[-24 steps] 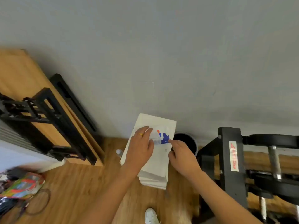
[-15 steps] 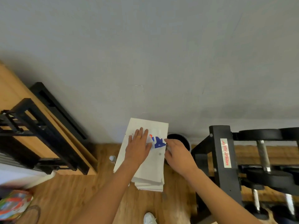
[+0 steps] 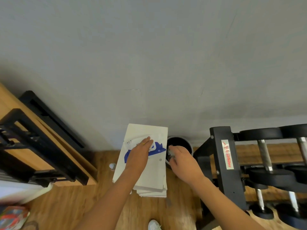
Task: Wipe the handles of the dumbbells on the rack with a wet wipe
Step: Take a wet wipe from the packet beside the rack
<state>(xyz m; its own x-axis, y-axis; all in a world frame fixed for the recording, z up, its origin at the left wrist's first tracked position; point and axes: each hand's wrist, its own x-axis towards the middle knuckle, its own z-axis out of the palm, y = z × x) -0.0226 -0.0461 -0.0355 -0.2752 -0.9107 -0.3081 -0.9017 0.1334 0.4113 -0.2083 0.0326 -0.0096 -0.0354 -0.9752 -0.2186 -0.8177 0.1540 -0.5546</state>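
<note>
A white and blue wet wipe pack (image 3: pixel 157 149) lies on a white stack (image 3: pixel 149 176) that stands on the wooden floor by the wall. My left hand (image 3: pixel 138 154) presses flat on the pack, fingers straight. My right hand (image 3: pixel 181 158) is just right of the pack, over a black bin (image 3: pixel 186 141), and its curled fingers pinch a small greyish wet wipe (image 3: pixel 170 153). The black dumbbell rack (image 3: pixel 222 163) stands to the right. It carries several dumbbells with metal handles (image 3: pixel 264 155).
A black metal frame (image 3: pixel 41 146) leans on a wooden board at the left. A small round cap (image 3: pixel 112 166) lies on the floor beside the stack. A white shoe (image 3: pixel 153 225) shows at the bottom edge, and a colourful bag (image 3: pixel 13 216) sits bottom left.
My left hand has flattened onto the pack. My right hand has drawn away from the pack's opening to the right, over the bin, with the wipe in its fingers.
</note>
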